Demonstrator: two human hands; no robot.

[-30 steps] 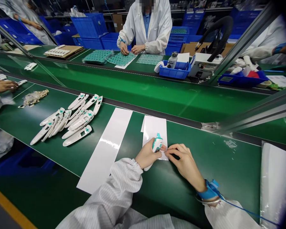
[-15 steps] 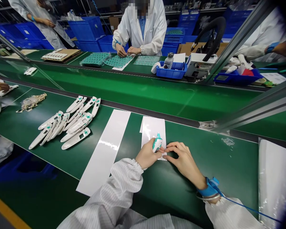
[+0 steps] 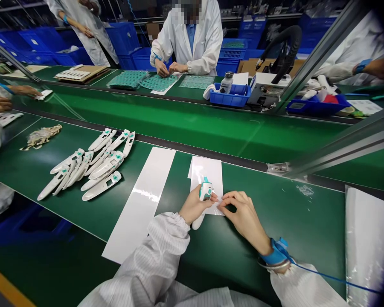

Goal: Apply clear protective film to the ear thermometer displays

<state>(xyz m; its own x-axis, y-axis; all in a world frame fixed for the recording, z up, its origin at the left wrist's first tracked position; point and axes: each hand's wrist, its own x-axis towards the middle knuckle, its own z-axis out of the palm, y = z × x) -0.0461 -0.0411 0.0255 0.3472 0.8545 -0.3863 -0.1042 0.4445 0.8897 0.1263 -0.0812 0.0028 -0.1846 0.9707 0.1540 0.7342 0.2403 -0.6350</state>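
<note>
My left hand [image 3: 193, 205] is wrapped round a white-and-teal handheld thermometer [image 3: 206, 190], as its shape suggests. The teal tip points away from me, and the white handle end shows below my palm. Close by on the right, the thumb and index finger of my right hand [image 3: 241, 213] are pinched together; anything between them is too small to make out. Both hands are over a white sheet [image 3: 208, 168] on the green bench. Left of them lies a long white strip of glossy paper [image 3: 147, 192].
Several white curved shells with teal marks [image 3: 107, 164] lie in a pile on the left, beside a small heap of beige parts [image 3: 41, 136]. Clear plastic scraps [image 3: 305, 189] and a bagged white stack [image 3: 368, 238] are right. A metal frame post [image 3: 345, 143] slants there. Co-workers sit opposite and left.
My left hand has shifted slightly left and turned the thermometer, so its handle end now shows. My right fingertips have closed into a pinch. At far left, a co-worker's hand has reached a white part.
</note>
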